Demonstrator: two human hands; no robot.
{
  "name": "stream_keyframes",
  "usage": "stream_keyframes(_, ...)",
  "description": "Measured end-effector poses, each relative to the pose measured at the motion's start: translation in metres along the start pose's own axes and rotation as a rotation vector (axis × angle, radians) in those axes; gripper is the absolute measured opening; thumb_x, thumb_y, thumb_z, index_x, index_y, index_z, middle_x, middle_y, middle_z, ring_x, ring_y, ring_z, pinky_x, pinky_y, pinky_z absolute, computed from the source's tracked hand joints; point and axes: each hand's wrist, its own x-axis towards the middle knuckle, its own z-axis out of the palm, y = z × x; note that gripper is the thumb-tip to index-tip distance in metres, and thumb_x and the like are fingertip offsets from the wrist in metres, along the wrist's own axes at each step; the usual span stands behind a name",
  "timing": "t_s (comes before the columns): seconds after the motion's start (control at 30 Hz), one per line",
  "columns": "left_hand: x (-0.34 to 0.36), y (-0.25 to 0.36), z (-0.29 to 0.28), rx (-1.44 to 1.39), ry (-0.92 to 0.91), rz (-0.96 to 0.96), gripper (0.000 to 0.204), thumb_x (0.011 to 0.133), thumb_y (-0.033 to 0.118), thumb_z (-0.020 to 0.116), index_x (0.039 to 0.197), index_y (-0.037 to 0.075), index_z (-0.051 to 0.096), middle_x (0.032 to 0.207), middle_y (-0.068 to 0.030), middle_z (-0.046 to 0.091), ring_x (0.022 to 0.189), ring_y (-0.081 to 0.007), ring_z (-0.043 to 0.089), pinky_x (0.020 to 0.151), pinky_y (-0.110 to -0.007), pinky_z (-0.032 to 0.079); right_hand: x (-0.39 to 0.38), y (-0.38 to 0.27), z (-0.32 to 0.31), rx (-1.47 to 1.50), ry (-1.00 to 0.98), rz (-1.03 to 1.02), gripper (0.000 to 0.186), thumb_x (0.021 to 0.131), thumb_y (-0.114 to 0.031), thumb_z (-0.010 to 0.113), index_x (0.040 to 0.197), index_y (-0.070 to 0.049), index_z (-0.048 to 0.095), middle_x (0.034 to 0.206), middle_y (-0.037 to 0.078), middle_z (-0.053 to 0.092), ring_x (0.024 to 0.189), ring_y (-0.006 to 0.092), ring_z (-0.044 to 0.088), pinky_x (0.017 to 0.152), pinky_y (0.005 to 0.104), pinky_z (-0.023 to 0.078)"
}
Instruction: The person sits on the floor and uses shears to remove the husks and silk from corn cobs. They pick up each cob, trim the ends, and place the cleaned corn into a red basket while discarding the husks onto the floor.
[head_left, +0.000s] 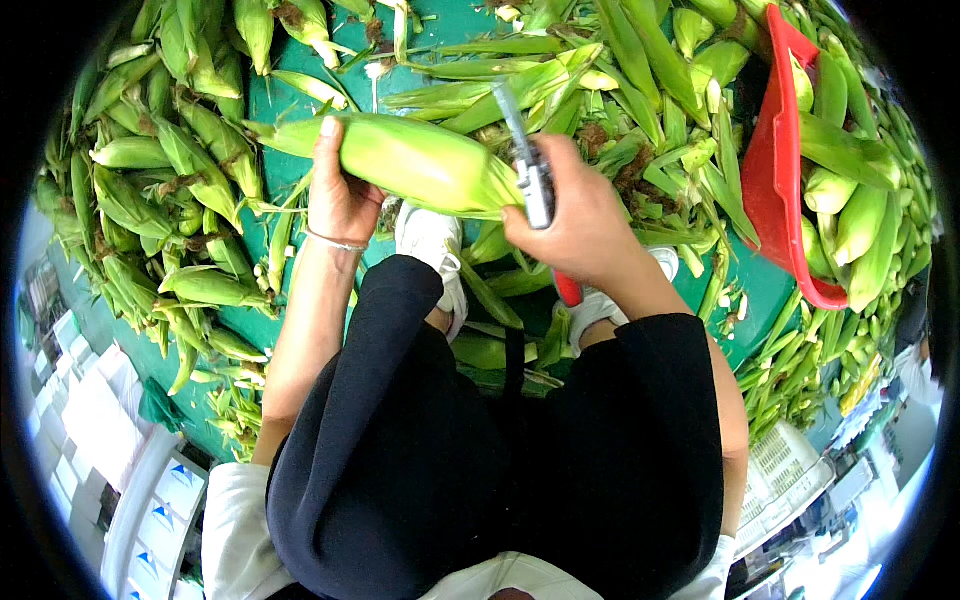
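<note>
My left hand is closed round the tip half of an ear of corn in its green husk, the thumb lying on top. The ear lies nearly level above my shoes, its stalk end to the right. In my right hand is a pair of pruning shears, with a metal head and a red handle end showing below the palm. The metal head is right beside the stalk end of the ear. My fingers hide much of the shears, so I cannot tell how far the blades are apart.
A big heap of unhusked corn lies on the left. Loose husks and stalk pieces litter the green floor ahead. To the right, a red scoop-shaped basket stands by more corn ears. A white plastic crate is at the lower right.
</note>
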Motion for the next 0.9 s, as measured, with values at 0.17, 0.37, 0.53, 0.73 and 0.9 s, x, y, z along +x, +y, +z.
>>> stream_keyframes(0.17, 0.006, 0.002, 0.014, 0.14, -0.123, 0.043, 0.04, 0.088, 0.039, 0.059, 0.106, 0.004, 0.057, 0.099, -0.0084, 0.065, 0.087, -0.0194, 0.065, 0.077, -0.034, 0.054, -0.004, 0.005, 0.008, 0.004, -0.02, 0.007, 0.05, 0.068, -0.011, 0.064, 0.113, -0.001, 0.045, 0.08, 0.015, 0.059, 0.07, 0.025, 0.063, 0.063, 0.0386, 0.049)
stream_keyframes(0.37, 0.024, 0.0, -0.014, -0.521, -0.453, -0.231, 0.046, 0.08, 0.029, 0.059, 0.117, 0.001, 0.054, 0.121, -0.017, 0.057, 0.115, -0.0291, 0.051, 0.104, -0.044, 0.035, -0.007, 0.019, 0.0, 0.91, 0.081, 0.532, 0.042, 0.073, -0.004, 0.053, 0.114, 0.004, 0.046, 0.088, 0.014, 0.059, 0.058, 0.0183, 0.058, 0.052, 0.0298, 0.052)
stream_keyframes(0.53, 0.047, -0.002, -0.015, -0.389, -0.295, -0.165, 0.053, 0.076, 0.031, 0.057, 0.117, 0.0, 0.051, 0.131, -0.0221, 0.047, 0.124, -0.0362, 0.043, 0.106, -0.051, 0.031, -0.017, 0.026, -0.001, 0.794, -0.069, 0.637, 0.043, 0.075, -0.003, 0.054, 0.114, 0.007, 0.042, 0.089, 0.017, 0.06, 0.06, 0.0195, 0.061, 0.053, 0.0299, 0.052)
stream_keyframes(0.73, 0.044, -0.001, -0.01, -0.432, -0.096, -0.01, 0.049, 0.08, 0.034, 0.052, 0.115, 0.0, 0.051, 0.127, -0.0235, 0.051, 0.118, -0.0393, 0.047, 0.105, -0.049, 0.033, -0.024, 0.03, 0.014, 0.233, -0.491, 0.485, 0.049, 0.071, -0.007, 0.06, 0.116, 0.002, 0.042, 0.094, 0.008, 0.058, 0.082, 0.0165, 0.059, 0.069, 0.0282, 0.05)
stream_keyframes(0.9, 0.035, 0.009, -0.004, -0.457, 0.133, 0.114, 0.039, 0.085, 0.036, 0.05, 0.108, 0.004, 0.053, 0.116, -0.0141, 0.058, 0.108, -0.0301, 0.054, 0.095, -0.046, 0.042, -0.018, 0.025, 0.018, 0.617, -0.143, 0.363, 0.052, 0.071, -0.004, 0.057, 0.121, 0.001, 0.041, 0.106, 0.009, 0.055, 0.1, 0.017, 0.054, 0.077, 0.0302, 0.049)
